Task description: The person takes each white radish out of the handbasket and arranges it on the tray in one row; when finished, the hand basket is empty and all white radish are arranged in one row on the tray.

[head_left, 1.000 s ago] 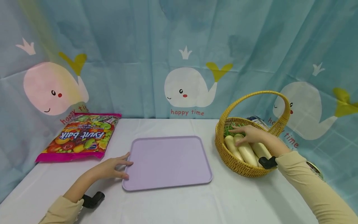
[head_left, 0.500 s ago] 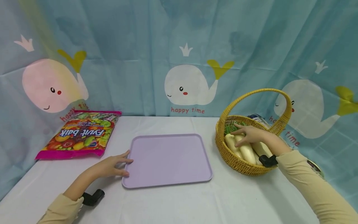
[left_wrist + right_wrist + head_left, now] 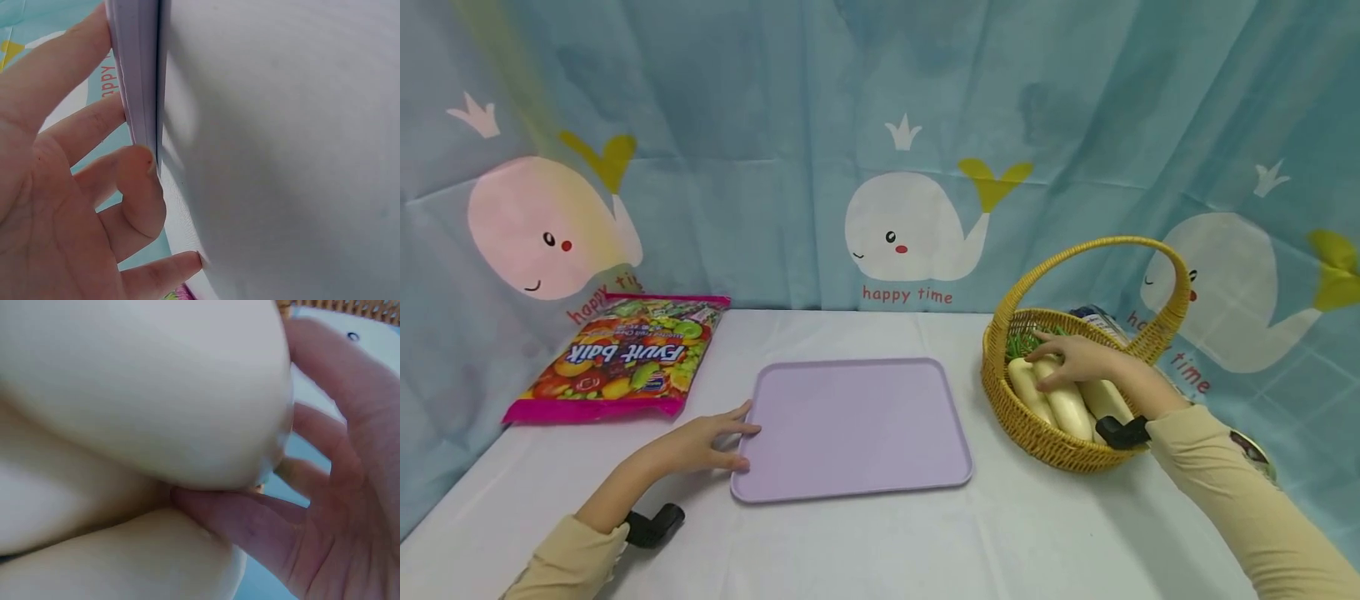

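Observation:
My left hand (image 3: 703,443) is at the left edge of a lilac tray (image 3: 857,429) lying on the table. Its fingers are spread, and fingertips touch the tray's rim (image 3: 134,75) in the left wrist view. My right hand (image 3: 1078,360) reaches into a wicker basket (image 3: 1037,454) and grips the leafy end of a white radish (image 3: 1070,412). The right wrist view has the thumb (image 3: 237,522) wedged between this radish and a neighbour, with the other fingers on its far side. Another white radish (image 3: 1032,392) lies to its left; green leaves (image 3: 1021,343) show behind.
A colourful fruit candy bag (image 3: 625,358) with pink edges lies at the back left. The basket's tall handle (image 3: 1101,242) arches over the radishes. Behind the basket is a dark blue and white package (image 3: 1097,319). A blue whale-print curtain (image 3: 737,167) hangs behind the white table.
The right fingers have shifted slightly over the end of the radish. My left hand keeps its place at the tray. The head view has tilted a little.

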